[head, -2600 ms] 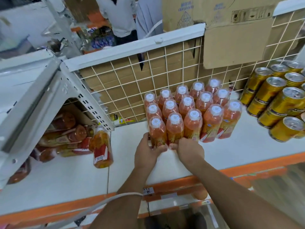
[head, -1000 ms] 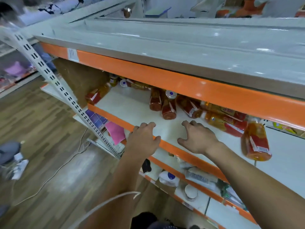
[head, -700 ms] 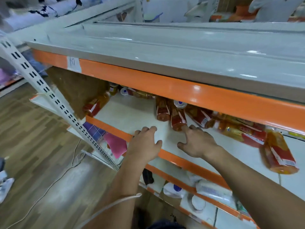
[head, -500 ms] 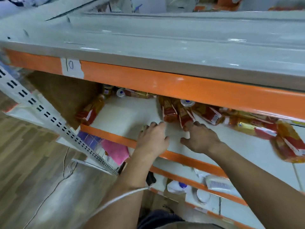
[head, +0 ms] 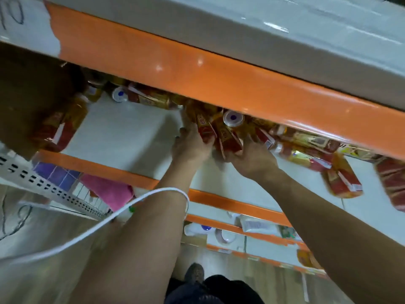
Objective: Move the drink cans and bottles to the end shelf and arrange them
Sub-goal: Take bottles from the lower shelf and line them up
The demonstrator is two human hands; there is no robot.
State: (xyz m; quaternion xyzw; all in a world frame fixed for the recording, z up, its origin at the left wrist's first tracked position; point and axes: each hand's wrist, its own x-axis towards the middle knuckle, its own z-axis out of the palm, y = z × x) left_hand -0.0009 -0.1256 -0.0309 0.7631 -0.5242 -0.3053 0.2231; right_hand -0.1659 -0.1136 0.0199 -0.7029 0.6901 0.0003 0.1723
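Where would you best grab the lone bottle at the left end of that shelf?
Around its labelled middle, from the front right: the bottle seems to lie on its side against the cardboard, so only the side toward bare shelf is free.

The bottles (head: 230, 142) I grip are amber with red-and-yellow labels (head: 202, 125); one cap (head: 233, 118) is white with a purple dot; the shelf lip (head: 197, 69) is orange.

Left hand (head: 190, 147) and right hand (head: 252, 160) have reached in — now gripping bottles (head: 229, 138).
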